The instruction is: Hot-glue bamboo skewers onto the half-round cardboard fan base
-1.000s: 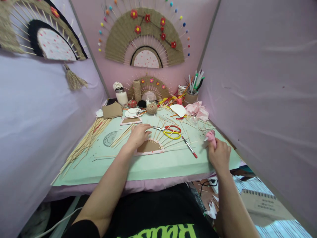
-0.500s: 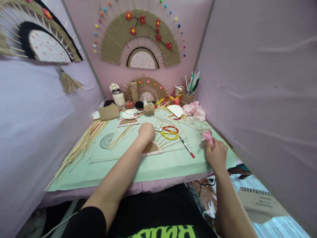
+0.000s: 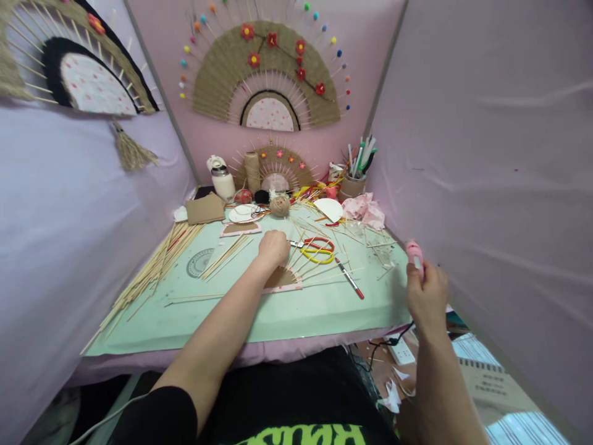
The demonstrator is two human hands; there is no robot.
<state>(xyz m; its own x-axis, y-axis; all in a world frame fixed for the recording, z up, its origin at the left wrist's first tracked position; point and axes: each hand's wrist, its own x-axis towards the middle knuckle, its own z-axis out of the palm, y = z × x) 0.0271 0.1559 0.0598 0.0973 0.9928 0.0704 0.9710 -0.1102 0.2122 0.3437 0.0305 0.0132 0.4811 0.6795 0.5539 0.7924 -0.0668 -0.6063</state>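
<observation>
Half-disc [image 3: 280, 280]: brown cardboard, lying flat on the pale green surface [image 3: 324, 314], straight edge toward 6 o'clock, curve toward 12.
Trim [image 3: 288, 288]: narrow pink-and-white patterned strip, clearest along the straight edge.
Skewers [image 3: 318, 271]: thin, pale wood, spread like ribs from the curve between roughly 12 and 3 o'clock; the hand and forearm cover the left part.
Left hand [image 3: 273, 248]: over the half-disc's 11-to-12 o'clock side, back upward; its fingers are hidden, so I cannot tell how its grip stands.
Right hand [image 3: 427, 293]: grip wrapped around a pink glue gun [image 3: 414, 250] with a pale nozzle, between 2 and 3 o'clock from the half-disc.
Scissors [image 3: 319, 249]: red and yellow handles, toward 1 to 2 o'clock.
Marker [image 3: 349, 278]: red-ended, at 3 o'clock.
</observation>
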